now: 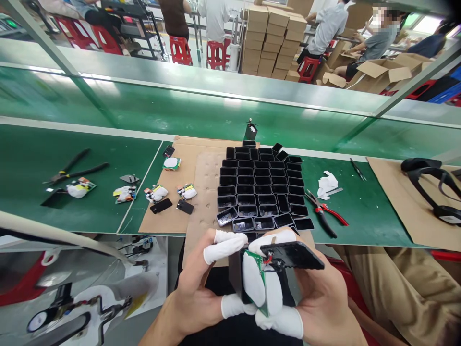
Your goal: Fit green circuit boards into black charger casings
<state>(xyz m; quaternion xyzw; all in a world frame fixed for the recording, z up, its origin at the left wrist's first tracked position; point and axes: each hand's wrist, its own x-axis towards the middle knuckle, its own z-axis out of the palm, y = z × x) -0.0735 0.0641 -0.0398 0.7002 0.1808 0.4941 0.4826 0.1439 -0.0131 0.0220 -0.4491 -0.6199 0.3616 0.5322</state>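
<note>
My left hand (198, 288), with white finger cots on, grips a black plastic case (236, 276) from its left side. A green circuit board (266, 293) with white pads on both faces sits at the case's open end, seemingly partly inside. My right hand (320, 298), also in white finger cots, pinches the board's padded lower end. A black end cap (297, 254) lies against its upper fingers, joined to the board by red and black wires. Just beyond my hands, rows of open black cases (255, 185) stand on cardboard.
Left on the bench are padded circuit boards (156, 193), black caps (161, 206) and black-handled pliers (74, 168). Red-handled pliers (326, 211), white scraps (327, 185) and tweezers (357, 169) lie right. A person's leg (392, 283) is close on the right.
</note>
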